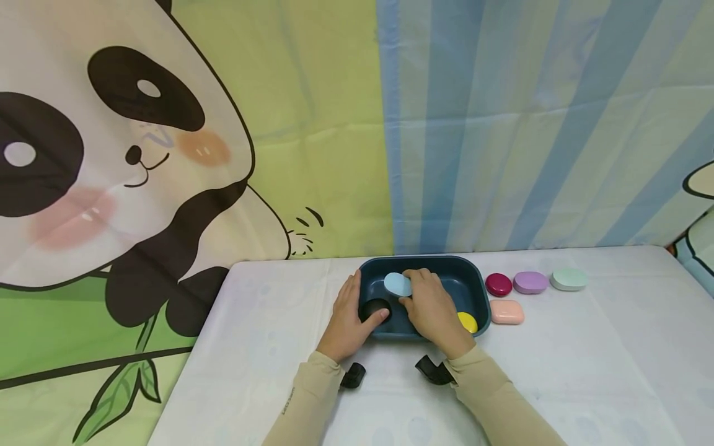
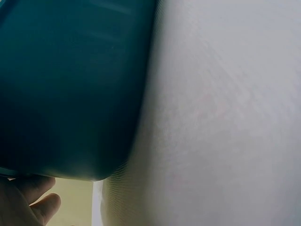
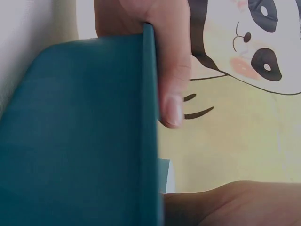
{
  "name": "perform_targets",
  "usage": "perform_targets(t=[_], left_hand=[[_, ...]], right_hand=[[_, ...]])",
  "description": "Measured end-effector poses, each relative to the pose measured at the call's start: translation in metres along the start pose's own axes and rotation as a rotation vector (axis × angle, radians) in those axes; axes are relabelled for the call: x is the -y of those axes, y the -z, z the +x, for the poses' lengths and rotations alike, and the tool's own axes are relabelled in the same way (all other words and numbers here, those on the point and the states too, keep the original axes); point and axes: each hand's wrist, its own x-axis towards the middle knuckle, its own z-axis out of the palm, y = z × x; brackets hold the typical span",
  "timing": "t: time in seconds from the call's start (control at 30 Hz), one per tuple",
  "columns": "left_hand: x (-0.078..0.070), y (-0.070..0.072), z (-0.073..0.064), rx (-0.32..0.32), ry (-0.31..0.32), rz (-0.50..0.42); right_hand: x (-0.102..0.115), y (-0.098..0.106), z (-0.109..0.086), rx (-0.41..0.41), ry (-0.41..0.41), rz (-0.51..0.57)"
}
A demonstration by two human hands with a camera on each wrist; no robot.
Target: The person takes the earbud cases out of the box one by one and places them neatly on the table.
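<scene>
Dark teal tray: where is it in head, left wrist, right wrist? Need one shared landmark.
Head: dark teal tray, lower half, right of centre.
Left wrist: tray fills the upper left.
Right wrist: tray takes most of the left half.
Shared landmark: left hand, at the tray's left end in head; bottom left in left wrist; top centre in right wrist.

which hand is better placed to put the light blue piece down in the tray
Probably the right hand: it pinches the light blue piece over the tray. The left hand holds the tray's left end, so it seems less free.
</scene>
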Motion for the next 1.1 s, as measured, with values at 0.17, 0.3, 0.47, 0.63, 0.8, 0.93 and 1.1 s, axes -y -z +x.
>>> perform_targets(t=[0.17, 0.3, 0.47, 0.63, 0.8, 0.93, 1.1], left_hand=[[0.001, 0.000, -0.001, 0.000, 0.003, -0.003], [0.000, 0.001, -0.001, 0.006, 0.013, -0.003], [0.001, 0.001, -0.002, 0.007, 0.015, -0.002], [0.001, 0.001, -0.001, 0.013, 0.006, -0.007], [0.001, 0.002, -0.001, 0.015, 0.006, -0.006], [0.000, 0.002, -0.002, 0.019, 0.010, -0.003], [0.000, 0.002, -0.002, 0.011, -0.003, -0.005]], right_hand=[[-0.004, 0.009, -0.004, -0.022, 0.010, -0.001], [-0.008, 0.015, -0.009, -0.038, 0.029, 0.001], [-0.015, 0.022, -0.014, -0.071, 0.063, -0.004], [-0.022, 0.027, -0.019, -0.092, 0.079, -0.010], [-0.028, 0.031, -0.024, -0.106, 0.095, -0.009], [-0.033, 0.034, -0.029, -0.117, 0.109, -0.010], [-0.041, 0.039, -0.034, -0.122, 0.126, -0.017]])
